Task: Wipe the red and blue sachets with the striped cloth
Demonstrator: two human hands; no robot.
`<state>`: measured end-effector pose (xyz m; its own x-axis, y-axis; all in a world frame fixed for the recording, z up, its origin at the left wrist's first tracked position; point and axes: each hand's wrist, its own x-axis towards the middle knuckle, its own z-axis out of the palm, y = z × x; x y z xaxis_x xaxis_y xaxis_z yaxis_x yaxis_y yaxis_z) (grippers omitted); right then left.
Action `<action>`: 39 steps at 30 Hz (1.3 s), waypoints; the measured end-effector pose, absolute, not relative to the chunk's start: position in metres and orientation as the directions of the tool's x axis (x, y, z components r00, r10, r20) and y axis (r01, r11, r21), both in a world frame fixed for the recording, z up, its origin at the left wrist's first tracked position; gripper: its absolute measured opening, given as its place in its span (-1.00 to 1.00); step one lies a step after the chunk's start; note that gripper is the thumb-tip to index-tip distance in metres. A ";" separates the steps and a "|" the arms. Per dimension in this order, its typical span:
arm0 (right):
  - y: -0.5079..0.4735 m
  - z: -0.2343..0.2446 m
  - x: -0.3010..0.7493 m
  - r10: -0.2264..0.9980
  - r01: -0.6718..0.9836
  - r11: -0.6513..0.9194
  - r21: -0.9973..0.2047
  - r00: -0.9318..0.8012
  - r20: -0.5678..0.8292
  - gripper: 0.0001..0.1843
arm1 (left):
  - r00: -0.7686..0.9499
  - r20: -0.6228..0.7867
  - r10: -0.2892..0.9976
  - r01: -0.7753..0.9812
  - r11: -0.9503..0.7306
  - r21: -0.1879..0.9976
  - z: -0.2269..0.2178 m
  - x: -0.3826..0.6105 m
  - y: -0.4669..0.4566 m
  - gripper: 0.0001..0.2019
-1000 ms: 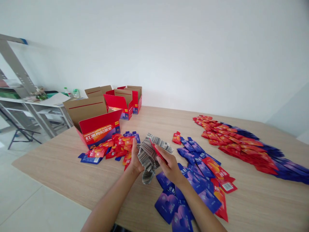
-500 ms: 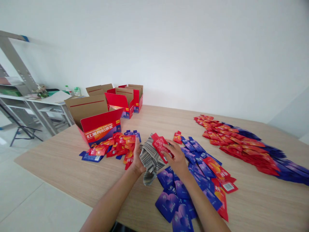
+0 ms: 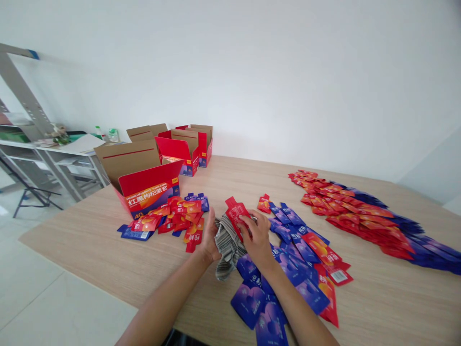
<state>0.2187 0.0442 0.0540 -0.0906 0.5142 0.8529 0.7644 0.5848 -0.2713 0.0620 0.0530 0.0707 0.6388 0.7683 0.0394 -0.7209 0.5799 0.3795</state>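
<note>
My left hand (image 3: 210,239) grips a striped grey cloth (image 3: 226,242) bunched over the wooden table (image 3: 108,245). Against that cloth my right hand (image 3: 255,237) pinches a red pouch (image 3: 236,213), whose top sticks up above my fingers. Blue pouches (image 3: 284,269) mixed with a few red ones lie under and to the right of my right wrist. A small heap of red pouches (image 3: 176,218) lies left of my left hand, in front of an open red box (image 3: 147,187).
Two more open red boxes (image 3: 187,146) stand at the back left of the table. A long pile of red and blue pouches (image 3: 363,216) runs along the right side. A grey shelf unit (image 3: 46,163) stands beyond the table's left edge.
The red pouch has turned from edge-on in the cloth to standing with its face up above my fingers. Both hands shifted slightly right and closer together.
</note>
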 end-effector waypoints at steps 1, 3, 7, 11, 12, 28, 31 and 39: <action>0.044 0.054 0.219 0.515 0.765 0.587 -0.266 -0.100 0.851 -0.76 | 0.644 0.035 0.764 -0.716 0.586 0.379 0.071 0.062 0.052 -0.22; 0.044 0.053 0.218 0.532 0.767 0.577 -0.282 -0.090 0.842 -0.74 | 0.659 0.026 0.751 -0.703 0.604 0.376 0.072 0.064 0.050 -0.23; 0.042 0.052 0.217 0.577 0.780 0.504 -0.370 0.014 0.817 -0.68 | 0.688 0.003 0.726 -0.675 0.639 0.369 0.072 0.069 0.046 -0.23; 0.041 0.053 0.215 0.558 0.817 0.489 -0.307 -0.022 0.830 -0.69 | 0.695 0.013 0.719 -0.680 0.651 0.337 0.072 0.071 0.046 -0.17; 0.041 0.053 0.215 0.548 0.821 0.496 -0.282 -0.045 0.835 -0.71 | 0.689 0.020 0.725 -0.689 0.646 0.327 0.073 0.071 0.046 -0.15; 0.037 0.055 0.215 0.515 0.722 0.688 -0.075 -0.412 0.752 -0.61 | 0.508 0.042 0.861 -0.825 0.472 0.310 0.088 0.045 0.064 -0.13; 0.032 0.052 0.207 0.502 0.708 0.704 -0.056 -0.440 0.744 -0.46 | 0.469 0.020 0.883 -0.843 0.440 0.309 0.087 0.045 0.065 -0.17; 0.027 0.052 0.196 0.545 0.714 0.690 -0.117 -0.408 0.733 -0.47 | 0.505 -0.062 0.861 -0.801 0.494 0.338 0.076 0.061 0.054 -0.17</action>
<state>0.1961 0.0268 0.0519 -0.4075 0.5452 0.7326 0.7139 0.6905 -0.1167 0.0609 0.0545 0.0760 0.5052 0.8608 -0.0619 -0.8010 0.4944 0.3376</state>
